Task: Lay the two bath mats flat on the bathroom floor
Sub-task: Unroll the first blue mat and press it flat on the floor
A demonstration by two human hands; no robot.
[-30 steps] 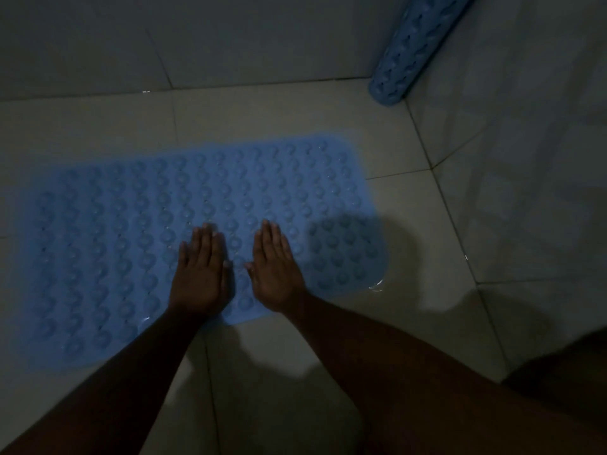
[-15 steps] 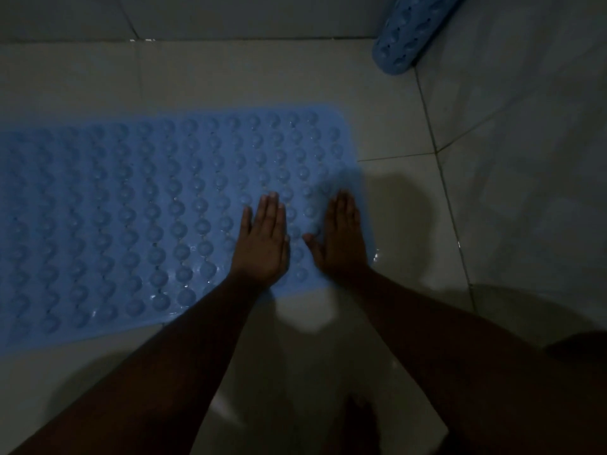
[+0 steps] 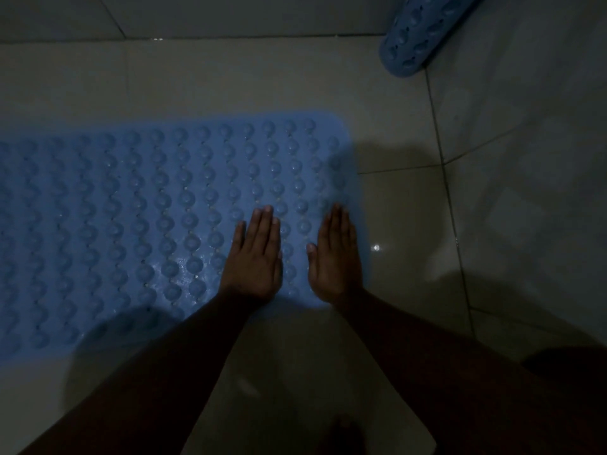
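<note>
A blue bath mat (image 3: 147,224) lies spread out flat on the tiled floor (image 3: 230,77), its upper face covered in rows of round bumps. Its long sides run left to right, and its left part runs out past the left edge of the picture. Its right end, with rounded corners, stops short of the right wall (image 3: 525,159), with a strip of bare tile between.

Both of the person's hands rest palm down on the mat's near right corner. The left hand (image 3: 254,257) lies flat with its fingers (image 3: 262,221) straight and close together, pointing toward the far wall (image 3: 230,11). The right hand (image 3: 335,257) lies just beside it, also flat and with straight fingers, right along the mat's right end edge. Neither hand grips or pinches anything; the palms and fingers simply lie on the surface. A narrow band of mat shows between the two hands. Both bare forearms reach in from the bottom of the picture and throw a dark shadow over the mat's near edge and the tiles in front of it.

The second mat (image 3: 423,31), the same blue, is rolled into a tube. Its lower end rests on the floor in the far right corner, and it leans up along the right wall, its top cut off by the frame. It is well apart from the flat mat.

The room is dim. A small bright glint (image 3: 376,247) shows on the tile just right of the right hand.
</note>
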